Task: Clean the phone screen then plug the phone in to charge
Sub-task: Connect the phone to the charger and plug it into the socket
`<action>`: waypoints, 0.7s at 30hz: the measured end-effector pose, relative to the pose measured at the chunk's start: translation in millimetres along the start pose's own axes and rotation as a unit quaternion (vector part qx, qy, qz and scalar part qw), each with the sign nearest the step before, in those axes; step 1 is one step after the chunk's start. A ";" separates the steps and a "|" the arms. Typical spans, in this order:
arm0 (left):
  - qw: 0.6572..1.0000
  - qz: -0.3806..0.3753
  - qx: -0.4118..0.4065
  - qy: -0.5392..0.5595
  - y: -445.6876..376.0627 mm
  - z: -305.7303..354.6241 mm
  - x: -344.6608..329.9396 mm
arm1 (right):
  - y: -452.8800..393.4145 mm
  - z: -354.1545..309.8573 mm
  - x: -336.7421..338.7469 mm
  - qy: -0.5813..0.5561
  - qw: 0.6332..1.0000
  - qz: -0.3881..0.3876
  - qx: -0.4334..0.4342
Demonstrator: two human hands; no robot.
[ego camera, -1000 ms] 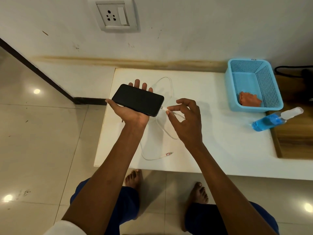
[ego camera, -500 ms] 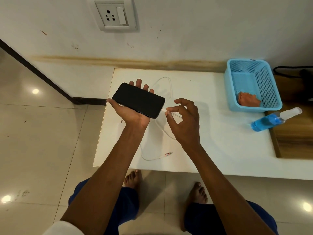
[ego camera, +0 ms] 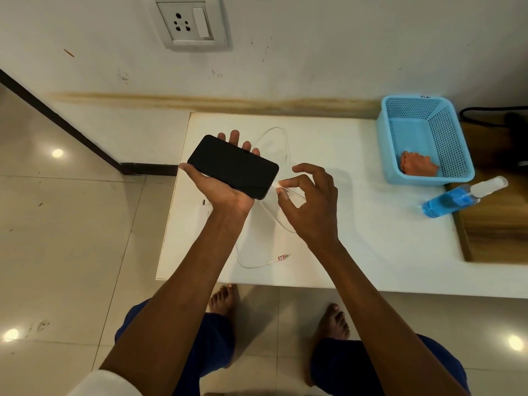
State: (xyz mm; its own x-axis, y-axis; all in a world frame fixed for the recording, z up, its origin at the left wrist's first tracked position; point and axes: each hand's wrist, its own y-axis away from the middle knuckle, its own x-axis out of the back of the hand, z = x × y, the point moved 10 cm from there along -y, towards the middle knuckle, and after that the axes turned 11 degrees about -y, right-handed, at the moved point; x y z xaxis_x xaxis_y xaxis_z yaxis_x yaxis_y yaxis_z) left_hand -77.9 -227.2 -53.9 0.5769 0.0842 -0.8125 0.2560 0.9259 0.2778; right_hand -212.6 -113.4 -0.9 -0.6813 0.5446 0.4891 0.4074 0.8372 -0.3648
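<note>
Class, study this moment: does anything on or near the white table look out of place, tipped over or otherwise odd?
Two things. The blue spray bottle lies tipped on its side, straddling the white table edge and the wooden surface. The wall socket is empty, while the cable trails loose across the table.

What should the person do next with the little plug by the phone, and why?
Probably push it the last bit into the phone. The right hand pinches the cable plug right at the phone's end, while the left hand holds the phone up. Whether it is fully seated cannot be told.
</note>
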 end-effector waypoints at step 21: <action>0.999 -0.019 0.030 0.008 1.6 -0.1 -3.6 | -1.3 -5.7 -3.6 0.063 0.997 -0.007 0.048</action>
State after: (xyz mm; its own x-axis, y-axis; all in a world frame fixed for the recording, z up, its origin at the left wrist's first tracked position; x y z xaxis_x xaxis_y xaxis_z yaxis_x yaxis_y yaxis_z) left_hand -79.7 -225.9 -50.5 0.5535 0.0549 -0.8310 0.3244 0.9048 0.2759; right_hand -207.2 -116.1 2.3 -0.6018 0.5395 0.5889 0.3332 0.8397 -0.4287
